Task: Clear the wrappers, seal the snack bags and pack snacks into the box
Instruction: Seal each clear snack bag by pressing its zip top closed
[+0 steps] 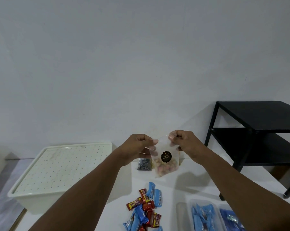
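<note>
Head view: holds a clear snack bag [164,165] up in the air with both hands, above the far part of the white surface [191,182]. Pinches the bag's top edge at its left end with the left hand [138,147], thumb pressed against curled fingers [155,141]. Pinches the top right corner the same way with the right hand [182,144]. Hangs below the two grips, a round black label [166,157] on the front, pink and pale snacks gathered in the lower half. Cannot tell whether the top edge is sealed.

Just behind the bag and to its left, on the surface, a small dark packet [144,164]. Nearer, in the middle of the surface, a loose pile of wrapped snacks [146,209] in red and blue. At near right, two clear trays [189,212] side by side, filled with blue packets, cut off by the frame edge. At left, beside the surface, a white box [57,169] with its dotted lid on. At far right, against the pale wall [141,64], a black two-level shelf [257,130].
</note>
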### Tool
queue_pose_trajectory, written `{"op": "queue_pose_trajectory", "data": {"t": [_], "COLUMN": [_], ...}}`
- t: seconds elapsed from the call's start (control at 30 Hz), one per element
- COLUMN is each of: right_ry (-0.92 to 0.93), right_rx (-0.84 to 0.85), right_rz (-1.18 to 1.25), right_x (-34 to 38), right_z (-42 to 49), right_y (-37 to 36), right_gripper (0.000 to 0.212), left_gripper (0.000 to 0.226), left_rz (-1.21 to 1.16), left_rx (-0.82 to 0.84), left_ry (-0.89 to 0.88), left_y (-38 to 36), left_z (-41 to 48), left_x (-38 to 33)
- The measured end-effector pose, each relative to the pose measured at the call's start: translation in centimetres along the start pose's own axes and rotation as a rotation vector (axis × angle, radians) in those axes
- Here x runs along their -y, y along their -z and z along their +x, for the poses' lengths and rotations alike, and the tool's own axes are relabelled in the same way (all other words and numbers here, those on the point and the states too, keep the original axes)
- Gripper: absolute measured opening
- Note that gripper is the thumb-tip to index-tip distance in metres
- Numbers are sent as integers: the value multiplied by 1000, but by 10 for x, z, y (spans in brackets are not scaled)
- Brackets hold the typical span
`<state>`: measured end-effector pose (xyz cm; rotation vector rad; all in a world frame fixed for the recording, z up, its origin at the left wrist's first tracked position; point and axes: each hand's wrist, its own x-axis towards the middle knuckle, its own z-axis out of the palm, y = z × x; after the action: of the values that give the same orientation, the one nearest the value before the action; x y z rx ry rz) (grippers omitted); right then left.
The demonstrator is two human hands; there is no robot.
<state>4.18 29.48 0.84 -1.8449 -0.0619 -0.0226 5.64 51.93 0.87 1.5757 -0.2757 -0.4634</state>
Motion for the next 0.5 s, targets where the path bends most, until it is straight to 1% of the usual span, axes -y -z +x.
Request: {"op": "queue_pose_trajectory", "data": {"t": [0.17, 0.23, 0.3, 0.37, 0.43, 0.5], "right_ry": [47, 51, 44, 50, 61, 71], "right_rx": [2, 11, 29, 55, 76, 85], "right_rz": [-62, -70, -53, -80, -127, -138], "right_x": [5, 5, 6, 9, 11, 12], "right_z": [0, 0, -1, -2, -2, -2], "right_y": [-3, -2, 2, 6, 7, 7], "right_gripper": [18, 17, 16, 16, 15, 13], "left_gripper": [20, 23, 21, 29, 40, 35], "left_rz": [148, 157, 111, 49, 21, 32], "left_rx": [-58, -36, 30, 79, 64, 51], "left_ry": [-96, -91, -43, 53, 136, 144], "left_y": [-2, 0, -1, -3, -5, -7], "left_z": [6, 6, 3, 2, 4, 9], "left_x": [0, -2, -4, -7, -9, -8]}}
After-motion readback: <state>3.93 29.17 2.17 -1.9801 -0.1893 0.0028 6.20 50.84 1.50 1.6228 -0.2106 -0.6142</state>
